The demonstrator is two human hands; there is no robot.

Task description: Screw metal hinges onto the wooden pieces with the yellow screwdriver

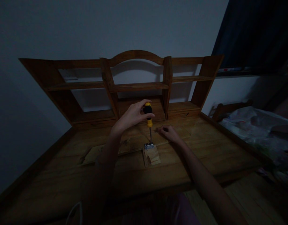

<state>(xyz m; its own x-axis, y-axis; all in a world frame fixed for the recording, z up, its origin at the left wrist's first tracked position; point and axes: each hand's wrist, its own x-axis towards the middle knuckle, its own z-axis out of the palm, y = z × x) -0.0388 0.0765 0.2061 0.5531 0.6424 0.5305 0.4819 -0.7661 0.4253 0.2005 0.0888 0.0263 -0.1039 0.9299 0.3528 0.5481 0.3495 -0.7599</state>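
Observation:
My left hand [134,114] is closed round the black and yellow handle of a screwdriver [148,113], which stands nearly upright. Its shaft points down at a small metal hinge [148,145], and the tip seems to meet the hinge's far leaf. The hinge joins a small square wood block [152,156] on the near side to a long wooden board [134,144] lying across the desk. To the right of the shaft, my right hand [167,132] rests low over the board with curled fingers, thumb and forefinger close together. Whatever those fingers hold is too dark to make out.
The wooden desk [64,175] has raised side edges and a shelf unit [139,87] along its back, against a pale wall. Plastic bags [254,125] lie beyond the right edge. A white cable [75,207] loops at the lower left.

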